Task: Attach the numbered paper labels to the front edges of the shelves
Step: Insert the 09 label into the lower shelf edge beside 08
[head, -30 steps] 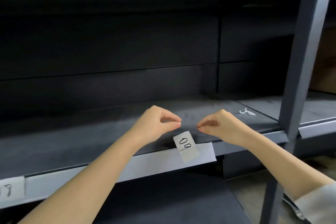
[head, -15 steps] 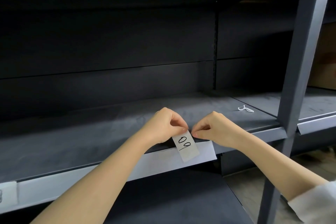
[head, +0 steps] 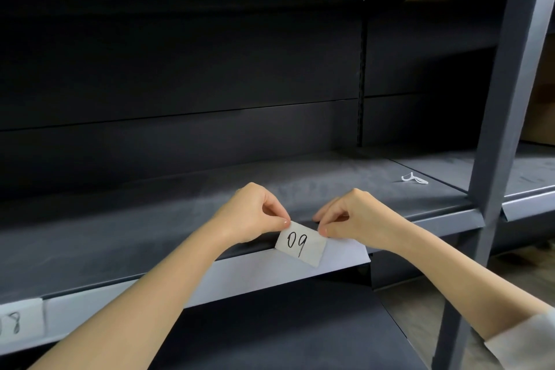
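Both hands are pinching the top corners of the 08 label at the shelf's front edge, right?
Not quite: the head view shows the label reads 09, not 08. The left hand and right hand do pinch its top corners at the shelf's front edge.

White label (head: 301, 244) with black "09" on a pale grey front edge (head: 255, 275); dark grey shelf (head: 150, 219)
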Motion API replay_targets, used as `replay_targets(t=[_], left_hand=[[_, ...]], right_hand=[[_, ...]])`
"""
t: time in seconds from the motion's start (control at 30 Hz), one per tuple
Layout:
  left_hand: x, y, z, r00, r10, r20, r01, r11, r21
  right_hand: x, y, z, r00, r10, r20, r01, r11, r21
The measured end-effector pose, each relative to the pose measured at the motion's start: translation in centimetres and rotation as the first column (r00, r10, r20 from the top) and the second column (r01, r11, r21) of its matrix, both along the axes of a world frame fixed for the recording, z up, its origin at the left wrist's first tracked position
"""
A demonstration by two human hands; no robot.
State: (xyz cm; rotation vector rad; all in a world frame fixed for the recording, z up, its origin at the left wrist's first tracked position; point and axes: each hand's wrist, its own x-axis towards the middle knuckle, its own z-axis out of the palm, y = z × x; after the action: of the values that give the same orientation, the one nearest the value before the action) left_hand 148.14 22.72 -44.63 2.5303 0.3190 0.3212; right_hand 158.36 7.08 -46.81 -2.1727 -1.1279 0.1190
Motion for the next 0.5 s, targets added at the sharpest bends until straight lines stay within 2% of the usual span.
replay_targets(t=[0.33, 0.5], left_hand=[[-1.9, 0.7, -0.5, 0.998, 0.003, -0.058, -0.008, 0.997, -0.075], [-2.2, 0.8, -0.8, 0.997, 0.010, -0.071, -0.013, 0.999, -0.041]], right_hand=[[-0.8, 0.9, 0.2, 0.999, -0.006, 0.048, 0.007, 1.000, -0.021], [-1.0, 1.3, 0.2, 0.997, 0.017, 0.080, -0.014, 0.999, -0.040]])
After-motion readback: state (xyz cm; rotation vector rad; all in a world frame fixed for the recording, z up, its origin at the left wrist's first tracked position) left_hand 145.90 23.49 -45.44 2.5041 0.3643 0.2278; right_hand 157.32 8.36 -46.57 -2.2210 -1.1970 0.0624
